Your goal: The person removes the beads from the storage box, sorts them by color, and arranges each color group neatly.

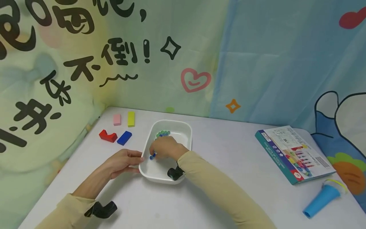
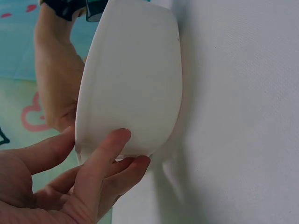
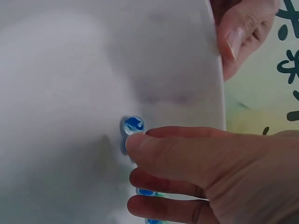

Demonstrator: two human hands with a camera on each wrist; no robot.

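Left of the tray (image 1: 183, 135) lie four blocks (image 1: 124, 138).

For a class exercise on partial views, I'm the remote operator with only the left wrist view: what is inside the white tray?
Observer: The head view shows green and blue glass marbles there.
Operator: Where do the right hand's fingers reach?
Observer: Down into the white tray; the right wrist view shows them at blue-swirled marbles.
Operator: And what lies beyond the left hand?
Observer: Four blocks in the head view: a pink block, yellow block, blue block and red arch block.
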